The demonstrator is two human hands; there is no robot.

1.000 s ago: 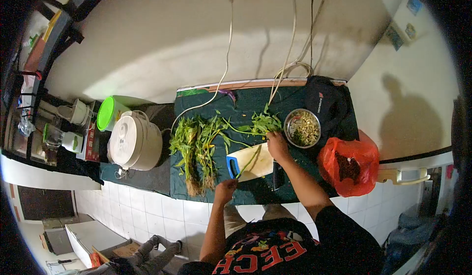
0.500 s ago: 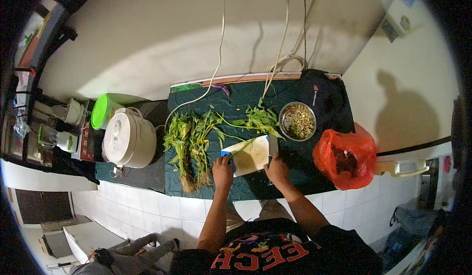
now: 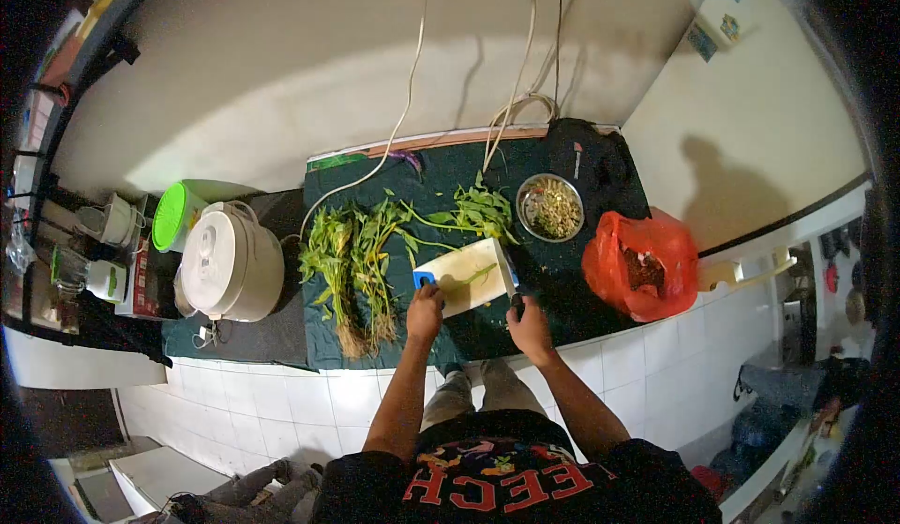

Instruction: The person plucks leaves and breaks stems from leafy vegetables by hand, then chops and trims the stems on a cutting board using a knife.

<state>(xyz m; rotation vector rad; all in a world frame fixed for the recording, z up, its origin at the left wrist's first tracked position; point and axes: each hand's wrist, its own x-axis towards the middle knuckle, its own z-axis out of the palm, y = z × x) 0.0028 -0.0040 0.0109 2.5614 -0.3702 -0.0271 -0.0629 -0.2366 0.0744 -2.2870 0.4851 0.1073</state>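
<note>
My left hand (image 3: 425,314) is closed at the blue-cornered left end of a white cutting board (image 3: 459,290), gripping its edge. In my right hand (image 3: 532,327) is a knife (image 3: 509,269), its black handle in my fingers and its blade along the board's right side. A short green piece (image 3: 484,273) lies on the board. Just behind the board is a bunch of leafy greens (image 3: 483,211). Left of it lie more long-stemmed greens (image 3: 328,262) with roots toward me. A metal bowl (image 3: 522,226) of chopped pieces stands at the back right.
A red plastic bag (image 3: 609,271) stands open at the table's right end. On the left are a white rice cooker (image 3: 216,262) and a tub with a green lid (image 3: 170,215). Cables (image 3: 410,102) hang down the wall. Another person's legs (image 3: 253,486) show at lower left.
The view has shifted, so the table sits slightly left and higher. The knife's blade has tilted, and the green piece on the board lies farther right. Both hands remain at the board.
</note>
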